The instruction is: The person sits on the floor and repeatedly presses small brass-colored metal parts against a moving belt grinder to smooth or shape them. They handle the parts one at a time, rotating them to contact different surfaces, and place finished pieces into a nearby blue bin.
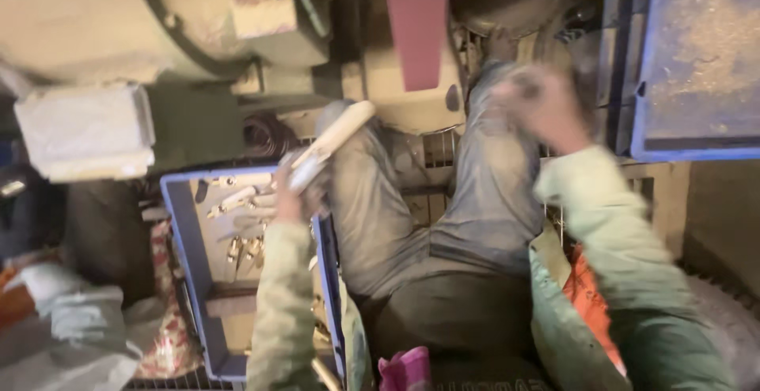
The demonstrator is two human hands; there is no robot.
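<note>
A: What is held by the left hand (291, 193)?

B: A long pale piece with a light-coloured handle (328, 144) is gripped there. The fingers are closed around its lower end, and the piece is pointed up and to the right, across the left knee (356, 161). It is probably held by the end so that the rest stays free.

A: And where was such a piece kept?

B: A blue crate (184, 264) is placed on the left, just beside the seated person's left leg. Several similar metal pieces (237, 225) are seen lying in it. The crate is set near, it seems, so that the pieces can be reached without standing up.

A: Is something held by the right hand (542, 106)?

B: That hand is raised above the right knee, near a blue tray (697, 58) at the far right. It is blurred strongly, so it cannot be told whether it is clenched or loose, or whether anything is inside it.

A: What is found in front?

B: A big beige machine (158, 19) is seen at the far side, with a reddish belt (416, 19) hanging down between the knees.
</note>
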